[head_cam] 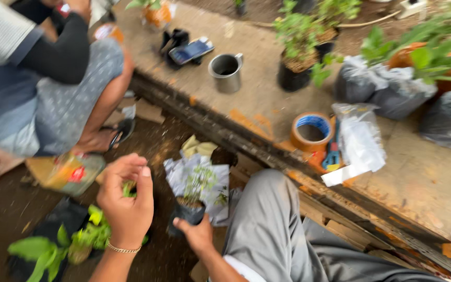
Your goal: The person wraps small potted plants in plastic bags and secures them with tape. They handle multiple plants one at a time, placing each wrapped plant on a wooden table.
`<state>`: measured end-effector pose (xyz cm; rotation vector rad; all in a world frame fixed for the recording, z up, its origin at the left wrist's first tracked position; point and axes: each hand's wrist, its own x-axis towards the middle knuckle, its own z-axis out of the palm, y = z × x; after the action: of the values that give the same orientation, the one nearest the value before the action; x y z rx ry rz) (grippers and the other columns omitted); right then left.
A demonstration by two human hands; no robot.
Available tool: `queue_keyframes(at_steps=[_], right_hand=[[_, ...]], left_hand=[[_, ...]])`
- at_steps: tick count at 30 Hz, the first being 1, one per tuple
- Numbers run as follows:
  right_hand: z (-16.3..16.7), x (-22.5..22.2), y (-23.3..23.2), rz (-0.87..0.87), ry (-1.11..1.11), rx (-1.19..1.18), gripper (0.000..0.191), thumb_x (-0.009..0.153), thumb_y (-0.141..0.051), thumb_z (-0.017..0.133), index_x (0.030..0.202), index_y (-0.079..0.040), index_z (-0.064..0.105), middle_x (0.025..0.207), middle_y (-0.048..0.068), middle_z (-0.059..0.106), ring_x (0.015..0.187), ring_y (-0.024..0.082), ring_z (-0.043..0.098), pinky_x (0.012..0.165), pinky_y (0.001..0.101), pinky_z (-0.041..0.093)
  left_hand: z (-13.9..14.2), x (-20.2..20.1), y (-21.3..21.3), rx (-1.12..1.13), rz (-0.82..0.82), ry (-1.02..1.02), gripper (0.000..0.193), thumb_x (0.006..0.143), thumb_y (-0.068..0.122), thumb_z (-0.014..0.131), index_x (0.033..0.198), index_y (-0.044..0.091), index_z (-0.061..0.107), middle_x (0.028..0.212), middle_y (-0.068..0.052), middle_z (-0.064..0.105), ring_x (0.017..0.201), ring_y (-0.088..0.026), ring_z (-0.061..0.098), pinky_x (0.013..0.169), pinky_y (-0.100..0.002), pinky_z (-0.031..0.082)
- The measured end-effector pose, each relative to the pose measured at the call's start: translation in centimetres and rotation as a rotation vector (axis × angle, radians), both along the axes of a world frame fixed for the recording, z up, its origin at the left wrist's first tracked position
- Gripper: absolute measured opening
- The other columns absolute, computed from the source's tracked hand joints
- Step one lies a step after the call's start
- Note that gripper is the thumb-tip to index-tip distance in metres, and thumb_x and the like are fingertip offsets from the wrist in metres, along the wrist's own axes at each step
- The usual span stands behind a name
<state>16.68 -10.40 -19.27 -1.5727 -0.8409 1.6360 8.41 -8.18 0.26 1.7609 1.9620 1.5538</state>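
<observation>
A: What is sitting at the far left?

B: Another person [43, 78] is crouching there in a sandal, beside a blurred plastic packet [71, 172] that is lying on the dirt floor [6, 209]. Below it, a leafy green seedling [53, 250] is resting on black plastic.

A: And the hands?

B: The left hand [126, 201], wearing a thin bracelet, is pinching a small green sprig [128, 189] between thumb and fingertips, held narrow. Just to its right, the right hand [197, 235] is gripping a small black nursery bag [186, 214] from below, wrapped closed around it. A thin seedling is standing in that bag, with crumpled grey paper [204, 180] behind it.

A: What is getting in the way further right?

B: The wearer's grey trouser leg [272, 224] is crossing under the wooden platform edge [267, 149]. On the platform a phone [191, 50] is lying, then a steel mug [226, 72], a black potted plant [296, 57], a roll of brown tape [311, 131], a clear plastic bag [361, 141], and dark bags of plants [392, 86] at the far right.
</observation>
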Motion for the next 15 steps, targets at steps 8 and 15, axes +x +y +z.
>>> queue_keyframes(at_steps=[8,15], right_hand=[[-2.4,-1.0,-2.7,0.023,-0.360,0.644,0.064,0.085,-0.028,0.073,0.136,0.003,0.050,0.121,0.025,0.059,0.115,0.044,0.056,0.099,0.0494,0.045],[0.1,-0.2,-2.3,0.106,-0.461,0.628,0.083,0.071,-0.030,0.080,0.140,0.001,0.045,0.118,0.024,0.057,0.115,0.045,0.053,0.099,0.0513,0.041]], left_hand=[[-15.7,-2.8,-6.0,-0.757,0.050,-0.361,0.131,0.054,0.040,0.095,0.154,-0.005,0.022,0.130,-0.023,0.066,0.119,-0.031,0.068,0.102,-0.038,0.052],[-16.5,-3.0,-4.2,-0.588,0.062,-0.340,0.103,0.053,0.033,0.098,0.136,-0.005,0.049,0.118,-0.018,0.071,0.108,-0.027,0.070,0.095,-0.037,0.054]])
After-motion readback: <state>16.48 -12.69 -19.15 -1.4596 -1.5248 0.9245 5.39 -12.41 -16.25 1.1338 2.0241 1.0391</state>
